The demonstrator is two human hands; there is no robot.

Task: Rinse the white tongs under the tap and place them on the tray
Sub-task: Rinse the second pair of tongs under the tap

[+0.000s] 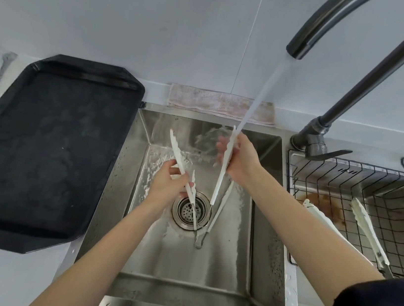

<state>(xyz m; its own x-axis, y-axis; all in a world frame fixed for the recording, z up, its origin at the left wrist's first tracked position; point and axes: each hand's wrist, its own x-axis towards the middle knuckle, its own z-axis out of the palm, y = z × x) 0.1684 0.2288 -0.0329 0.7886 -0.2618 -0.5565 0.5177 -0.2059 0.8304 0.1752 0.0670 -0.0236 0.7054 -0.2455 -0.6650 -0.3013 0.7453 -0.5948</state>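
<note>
Head view: white tongs (219, 181) rinsing over the sink (205, 270).
Left hand (167, 187) and right hand (242, 162) each grip one arm; light, springy, probably slippery when wet, so hold mid-arm.

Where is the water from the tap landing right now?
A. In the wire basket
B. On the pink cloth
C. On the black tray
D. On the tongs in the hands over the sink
D: the stream from the tap falls onto the white tongs, which the right hand and the left hand hold over the sink; the black tray lies off to the left.
</note>
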